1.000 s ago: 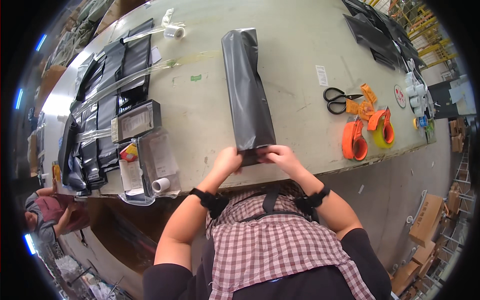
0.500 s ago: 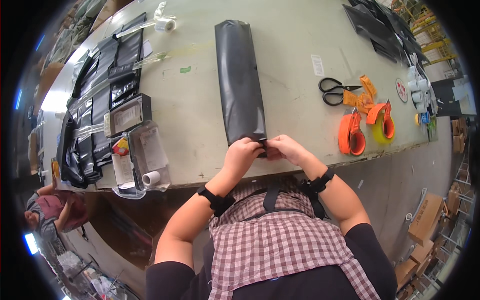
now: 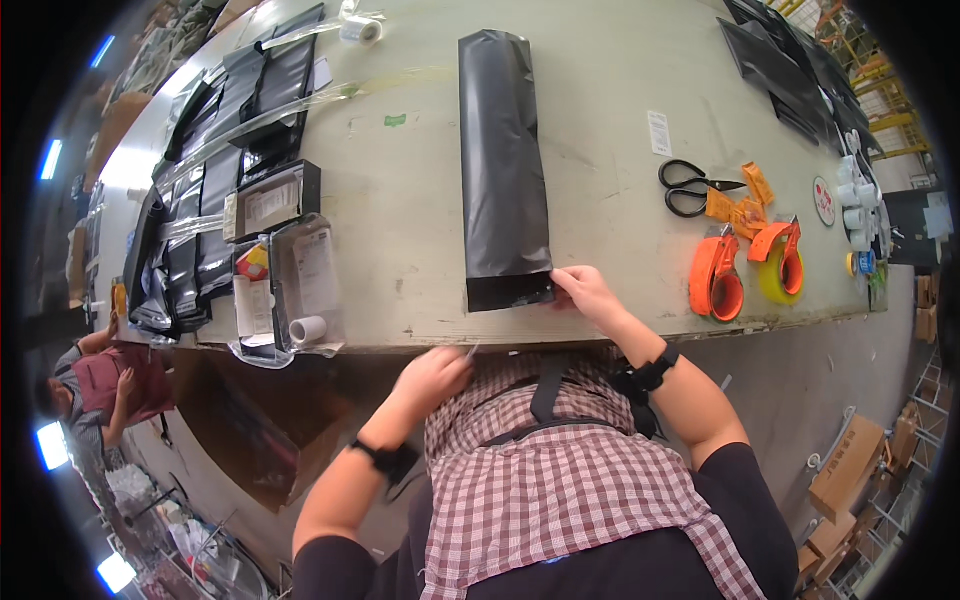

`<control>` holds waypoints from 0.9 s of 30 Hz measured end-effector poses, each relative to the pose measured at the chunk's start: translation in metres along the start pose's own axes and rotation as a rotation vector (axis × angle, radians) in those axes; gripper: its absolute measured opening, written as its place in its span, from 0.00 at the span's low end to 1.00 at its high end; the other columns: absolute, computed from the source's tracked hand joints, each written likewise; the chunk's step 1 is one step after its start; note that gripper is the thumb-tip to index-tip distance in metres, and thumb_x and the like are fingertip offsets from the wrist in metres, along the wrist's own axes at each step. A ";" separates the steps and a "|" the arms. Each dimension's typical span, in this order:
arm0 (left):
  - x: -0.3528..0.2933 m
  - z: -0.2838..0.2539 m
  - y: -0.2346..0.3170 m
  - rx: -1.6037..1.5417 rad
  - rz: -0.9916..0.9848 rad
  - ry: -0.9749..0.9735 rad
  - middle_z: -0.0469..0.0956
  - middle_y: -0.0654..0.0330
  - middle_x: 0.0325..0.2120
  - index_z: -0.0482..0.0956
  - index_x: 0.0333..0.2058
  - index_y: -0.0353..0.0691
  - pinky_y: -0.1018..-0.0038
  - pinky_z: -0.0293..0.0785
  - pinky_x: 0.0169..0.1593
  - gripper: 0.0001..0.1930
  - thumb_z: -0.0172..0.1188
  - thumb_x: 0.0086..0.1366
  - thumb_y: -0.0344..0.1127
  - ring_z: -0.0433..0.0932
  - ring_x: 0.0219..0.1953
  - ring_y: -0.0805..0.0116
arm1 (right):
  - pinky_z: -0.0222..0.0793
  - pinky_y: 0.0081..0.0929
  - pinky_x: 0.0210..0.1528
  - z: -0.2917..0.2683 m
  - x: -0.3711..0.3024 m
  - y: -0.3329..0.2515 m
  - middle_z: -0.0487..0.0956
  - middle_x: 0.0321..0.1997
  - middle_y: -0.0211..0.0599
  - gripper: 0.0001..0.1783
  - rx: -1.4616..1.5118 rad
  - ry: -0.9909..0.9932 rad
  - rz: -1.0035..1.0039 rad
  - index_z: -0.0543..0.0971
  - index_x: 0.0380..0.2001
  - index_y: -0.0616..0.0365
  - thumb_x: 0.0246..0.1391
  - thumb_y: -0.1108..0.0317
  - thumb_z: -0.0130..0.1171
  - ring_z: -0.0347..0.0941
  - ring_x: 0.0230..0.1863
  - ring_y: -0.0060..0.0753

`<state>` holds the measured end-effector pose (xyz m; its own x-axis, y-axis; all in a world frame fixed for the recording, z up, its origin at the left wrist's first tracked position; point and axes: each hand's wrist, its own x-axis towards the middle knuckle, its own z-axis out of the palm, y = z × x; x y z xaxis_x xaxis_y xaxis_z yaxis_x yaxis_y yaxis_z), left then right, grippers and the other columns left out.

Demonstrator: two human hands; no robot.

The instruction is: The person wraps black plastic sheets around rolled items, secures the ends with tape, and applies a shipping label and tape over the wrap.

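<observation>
A long black plastic mailer bag [image 3: 505,165] lies lengthwise in front of me, its near end showing a darker flap. My right hand [image 3: 590,298] pinches the near right corner of that bag between thumb and fingers. Below the table's front edge, my left hand [image 3: 432,382] is closed, apart from the bag. A small pale sliver shows at its fingertips, too small to name.
On the left lie several black bags [image 3: 215,200] under clear tape, an open black box [image 3: 278,210] and a clear tray with papers and a white roll [image 3: 309,329]. Right: black-handled scissors [image 3: 685,190], orange tape dispensers [image 3: 716,280], more black bags [image 3: 775,75]. Another person [image 3: 120,385] stands far left.
My left hand has let go of the bag's near end and moved down and left, off the table. My right hand stays at the corner, and the near end now lies flatter.
</observation>
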<state>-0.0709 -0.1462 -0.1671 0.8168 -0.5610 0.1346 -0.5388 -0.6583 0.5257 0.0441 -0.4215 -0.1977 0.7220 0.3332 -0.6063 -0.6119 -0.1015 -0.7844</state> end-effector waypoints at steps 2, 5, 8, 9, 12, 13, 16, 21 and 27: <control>-0.118 -0.005 -0.029 0.165 -0.300 -0.439 0.73 0.55 0.31 0.75 0.30 0.39 0.68 0.73 0.37 0.07 0.57 0.50 0.31 0.74 0.32 0.58 | 0.71 0.21 0.31 -0.008 -0.012 -0.010 0.78 0.28 0.37 0.17 0.036 -0.051 -0.040 0.76 0.32 0.65 0.58 0.61 0.44 0.75 0.28 0.25; -0.360 0.036 -0.062 0.562 -0.199 -0.450 0.75 0.55 0.35 0.77 0.39 0.38 0.69 0.71 0.46 0.15 0.53 0.51 0.29 0.74 0.42 0.58 | 0.71 0.23 0.31 -0.003 -0.015 -0.022 0.76 0.29 0.35 0.09 -0.184 -0.087 -0.149 0.75 0.33 0.61 0.56 0.68 0.47 0.75 0.29 0.27; -0.074 -0.062 -0.010 0.210 -0.410 -1.250 0.73 0.48 0.35 0.77 0.33 0.38 0.66 0.71 0.44 0.14 0.58 0.45 0.33 0.72 0.41 0.53 | 0.71 0.30 0.42 -0.014 -0.018 -0.022 0.73 0.42 0.37 0.15 -0.878 0.161 -0.827 0.73 0.38 0.54 0.44 0.79 0.53 0.72 0.40 0.39; -0.021 -0.074 0.004 0.228 -0.378 -0.693 0.70 0.49 0.37 0.75 0.34 0.38 0.67 0.69 0.46 0.15 0.57 0.43 0.30 0.70 0.43 0.53 | 0.71 0.30 0.42 -0.014 -0.013 -0.023 0.73 0.42 0.37 0.15 -0.882 0.166 -0.829 0.73 0.38 0.54 0.44 0.79 0.53 0.72 0.40 0.39; 0.085 -0.088 0.005 0.572 0.169 -0.061 0.60 0.58 0.56 0.64 0.55 0.49 0.67 0.57 0.59 0.29 0.53 0.51 0.30 0.61 0.56 0.64 | 0.68 0.31 0.48 -0.004 -0.002 -0.026 0.70 0.47 0.35 0.14 -1.017 0.170 -1.042 0.72 0.39 0.53 0.45 0.76 0.54 0.70 0.45 0.37; 0.106 -0.076 -0.014 0.603 0.333 0.007 0.61 0.60 0.56 0.66 0.54 0.50 0.68 0.58 0.59 0.27 0.53 0.53 0.31 0.62 0.56 0.67 | 0.67 0.31 0.50 0.000 -0.001 -0.031 0.69 0.49 0.34 0.14 -1.140 0.205 -1.134 0.73 0.39 0.53 0.45 0.75 0.56 0.69 0.47 0.37; 0.125 -0.044 -0.062 0.551 0.603 0.069 0.65 0.65 0.53 0.70 0.51 0.50 0.72 0.62 0.56 0.22 0.54 0.54 0.32 0.65 0.52 0.72 | 0.66 0.31 0.52 0.002 0.001 -0.032 0.68 0.50 0.33 0.14 -1.256 0.167 -1.346 0.73 0.38 0.53 0.44 0.72 0.57 0.68 0.49 0.36; 0.123 -0.032 -0.074 0.245 0.718 0.106 0.74 0.65 0.39 0.77 0.35 0.38 0.78 0.71 0.47 0.11 0.58 0.50 0.31 0.73 0.40 0.71 | 0.67 0.31 0.52 0.008 -0.007 -0.036 0.73 0.44 0.32 0.04 -1.289 -0.053 -1.407 0.71 0.29 0.57 0.48 0.71 0.54 0.69 0.48 0.34; 0.153 -0.097 -0.002 -0.072 0.409 0.443 0.77 0.62 0.30 0.74 0.26 0.39 0.72 0.73 0.41 0.09 0.58 0.41 0.25 0.75 0.35 0.65 | 0.72 0.35 0.45 0.031 -0.049 -0.098 0.77 0.40 0.44 0.06 -0.596 0.317 -1.334 0.65 0.27 0.61 0.48 0.82 0.50 0.77 0.36 0.39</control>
<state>0.0750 -0.1817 -0.0667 0.5628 -0.4889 0.6665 -0.8245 -0.3891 0.4108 0.0590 -0.3984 -0.0871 0.7153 0.2821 0.6394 0.6988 -0.2779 -0.6592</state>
